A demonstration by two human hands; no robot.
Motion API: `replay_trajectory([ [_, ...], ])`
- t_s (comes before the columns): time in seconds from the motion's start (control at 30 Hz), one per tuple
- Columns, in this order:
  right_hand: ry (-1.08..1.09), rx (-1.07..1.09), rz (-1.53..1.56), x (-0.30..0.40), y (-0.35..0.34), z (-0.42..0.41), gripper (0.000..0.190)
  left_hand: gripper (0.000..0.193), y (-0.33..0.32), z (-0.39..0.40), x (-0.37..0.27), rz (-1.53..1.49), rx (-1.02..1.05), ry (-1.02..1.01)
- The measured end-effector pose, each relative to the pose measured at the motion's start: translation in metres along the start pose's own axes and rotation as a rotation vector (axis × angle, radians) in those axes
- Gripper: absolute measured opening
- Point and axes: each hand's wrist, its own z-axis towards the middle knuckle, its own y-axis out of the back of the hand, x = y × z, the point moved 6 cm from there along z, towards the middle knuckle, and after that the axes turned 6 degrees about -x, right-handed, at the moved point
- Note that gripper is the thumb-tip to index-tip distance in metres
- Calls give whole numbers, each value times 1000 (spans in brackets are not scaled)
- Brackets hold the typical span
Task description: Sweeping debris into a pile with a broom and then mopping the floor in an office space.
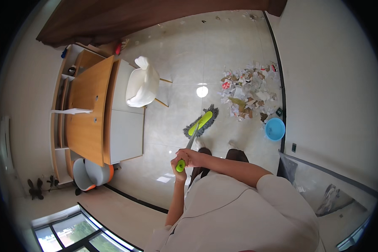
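Note:
A mop with a metal pole runs from my hands down to the floor. Its lime-green plate and grey fringed head (201, 123) lie flat on the pale tiles, just beyond my shoes. My left hand (178, 168) is closed around the pole's top, by the green end cap. Close against it, slightly farther down the pole, my right hand (190, 157) also grips. To the right of the mop head, apart from it, spreads a heap of torn paper, cardboard and plastic scraps (249, 91).
A light-blue basin (275, 129) stands by the right wall, below the heap. A white chair (142, 85) and a wooden desk (88, 110) are on the left, with a grey-and-orange chair (96, 173) nearby. Small scraps dot the far floor near a brown curtain (151, 14).

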Motion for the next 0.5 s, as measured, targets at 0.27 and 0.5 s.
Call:
replay_trajectory([
  [0.27,183,-123,-115,81,-100,16,15,44,-56,94,-121,46,402,-119],
  [0.5,425,-177,-209,155,-151,66,11,48,-52,190,-151,184,328,-153],
])
